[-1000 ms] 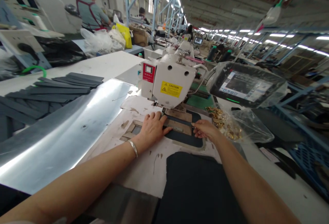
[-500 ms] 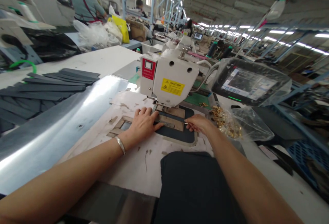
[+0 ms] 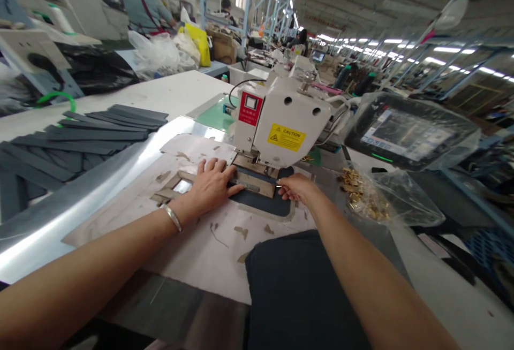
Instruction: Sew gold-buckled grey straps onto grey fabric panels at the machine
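Note:
My left hand [image 3: 212, 183] lies flat with its fingers spread on the white template sheet [image 3: 201, 248], at the left end of a clamp frame [image 3: 261, 185]. In my right hand [image 3: 297, 187], finger and thumb pinch a small shiny metal buckle [image 3: 278, 183] at the right end of a dark strap [image 3: 263, 177]. The strap lies across a dark fabric panel [image 3: 265, 203] set in the template, under the head of a white sewing machine [image 3: 287, 112]. The needle area is partly hidden by the clamp.
Dark strips [image 3: 80, 141] lie in a pile at left. A plastic bag of gold-coloured hardware [image 3: 367, 197] and a wrapped control screen [image 3: 405, 133] stand at right. A dark cut piece [image 3: 297, 286] lies in front. A co-worker [image 3: 142, 2] is at far left.
The template with the panel has shifted left relative to the machine head, and both hands have gone with it. The view has turned slightly left.

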Demonstrator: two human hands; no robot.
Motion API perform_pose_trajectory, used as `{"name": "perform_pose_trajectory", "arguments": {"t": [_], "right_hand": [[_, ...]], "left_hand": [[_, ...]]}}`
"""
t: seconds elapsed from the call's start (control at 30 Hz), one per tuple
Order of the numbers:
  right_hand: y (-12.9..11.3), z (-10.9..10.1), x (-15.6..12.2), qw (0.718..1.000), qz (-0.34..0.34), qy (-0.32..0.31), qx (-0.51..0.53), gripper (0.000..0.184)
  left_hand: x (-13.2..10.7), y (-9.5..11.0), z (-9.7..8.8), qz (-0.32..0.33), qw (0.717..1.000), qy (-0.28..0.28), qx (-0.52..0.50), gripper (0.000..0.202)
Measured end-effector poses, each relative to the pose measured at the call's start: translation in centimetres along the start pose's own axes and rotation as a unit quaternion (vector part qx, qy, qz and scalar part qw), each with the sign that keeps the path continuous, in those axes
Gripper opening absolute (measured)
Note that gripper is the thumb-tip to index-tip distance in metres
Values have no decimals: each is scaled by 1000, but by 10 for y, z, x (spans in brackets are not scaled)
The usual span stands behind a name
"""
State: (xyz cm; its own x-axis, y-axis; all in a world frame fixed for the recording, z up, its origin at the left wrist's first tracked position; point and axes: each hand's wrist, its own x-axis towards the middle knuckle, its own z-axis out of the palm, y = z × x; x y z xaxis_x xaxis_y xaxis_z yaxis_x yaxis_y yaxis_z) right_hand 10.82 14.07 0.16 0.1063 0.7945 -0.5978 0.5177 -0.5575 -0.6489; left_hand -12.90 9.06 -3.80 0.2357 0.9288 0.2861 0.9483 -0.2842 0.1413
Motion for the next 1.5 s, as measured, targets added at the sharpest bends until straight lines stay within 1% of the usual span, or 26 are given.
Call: {"name": "perform_pose_trajectory", "arguments": {"t": [0.17, 0.23, 0.3, 0.6, 0.83, 1.0, 1.13, 1.23, 1.33, 1.43, 1.5], "right_hand": [[-12, 12, 5, 1000, -8, -8, 5, 15], [-14, 12, 8, 1000, -7, -1, 3, 16], [-13, 8, 10, 1000, -3, 4, -1, 17], [14, -27, 5, 1000, -10, 17, 7, 13], [32, -50, 3, 999, -6, 29, 16, 14], [49, -69, 4, 999, -2, 39, 20, 11], [60, -81, 3, 998, 4, 52, 24, 13], [65, -85, 3, 998, -4, 51, 29, 14], [66, -85, 5, 998, -11, 50, 30, 13], [64, -83, 4, 998, -16, 55, 35, 15], [63, -83, 1, 997, -20, 62, 38, 16]], "left_hand": [[2, -16, 2, -13, 1000, -8, 27, 52], [6, -17, 2, -14, 999, -10, 29, 52], [10, -13, 3, -7, 1000, -8, 26, 52], [16, 21, 9, 21, 1000, -3, -4, 49], [13, 38, 9, 47, 998, -20, -41, 39], [14, 52, 14, 72, 996, -24, -50, 39], [16, 66, 16, 83, 995, -30, -41, 41], [14, 76, 11, 81, 996, -30, -14, 42], [10, 85, 2, 81, 996, -23, 1, 38], [6, 97, -9, 112, 993, -25, -15, 29], [1, 109, -15, 147, 987, -43, -47, 27]]}}
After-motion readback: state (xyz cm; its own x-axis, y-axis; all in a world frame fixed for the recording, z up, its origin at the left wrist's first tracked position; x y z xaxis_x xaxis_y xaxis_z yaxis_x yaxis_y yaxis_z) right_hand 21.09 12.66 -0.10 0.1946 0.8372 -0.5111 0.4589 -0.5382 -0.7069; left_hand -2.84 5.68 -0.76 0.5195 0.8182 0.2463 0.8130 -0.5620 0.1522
